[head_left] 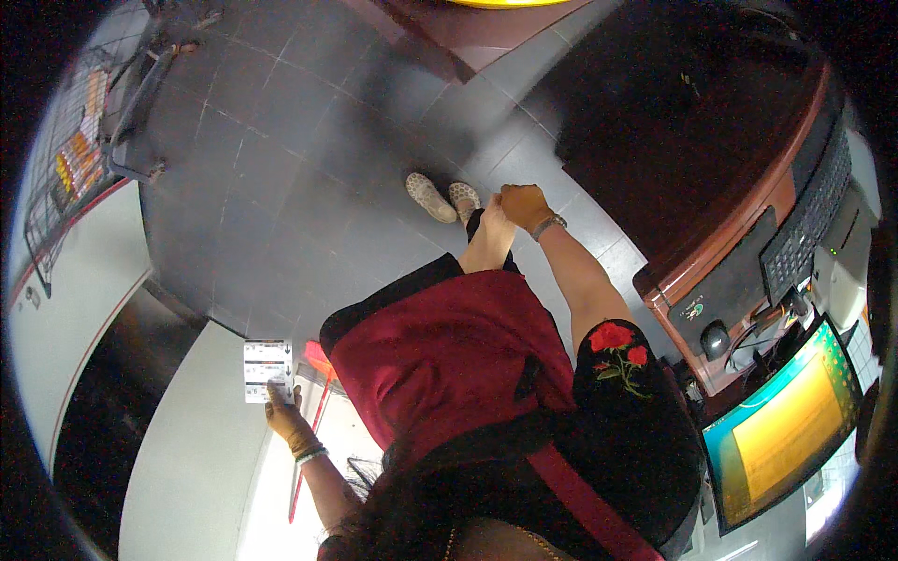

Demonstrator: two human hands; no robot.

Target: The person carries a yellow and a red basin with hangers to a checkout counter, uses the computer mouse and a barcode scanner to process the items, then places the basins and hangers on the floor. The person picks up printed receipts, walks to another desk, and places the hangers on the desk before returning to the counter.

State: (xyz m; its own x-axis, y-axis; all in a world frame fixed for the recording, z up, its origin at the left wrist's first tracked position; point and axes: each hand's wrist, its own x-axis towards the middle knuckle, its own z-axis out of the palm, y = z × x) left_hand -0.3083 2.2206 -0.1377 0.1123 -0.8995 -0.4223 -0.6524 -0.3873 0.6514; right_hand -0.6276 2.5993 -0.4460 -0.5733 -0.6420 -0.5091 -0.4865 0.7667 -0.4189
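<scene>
My left hand (283,418), with a beaded bracelet at its wrist, holds a sheet of white printed labels (257,372). The labels bear dark bands, arrows and writing. They are held out beside a pale counter panel (186,414). My right hand (525,205), a bracelet on its wrist, reaches forward with its fingers curled, overlapping a bare lower leg (491,242) in the picture. Whether anything is inside those fingers I cannot tell. A dark red apron (449,343) covers my front, above a pair of light patterned shoes (429,198).
To the right, a dark wooden desk (807,133) carries a keyboard (807,217), a mouse (715,339) and a lit monitor (786,424). A red-handled broom (312,435) stands by my left arm. At far left are a wire rack (42,231) and a metal-framed chair or cart (140,105).
</scene>
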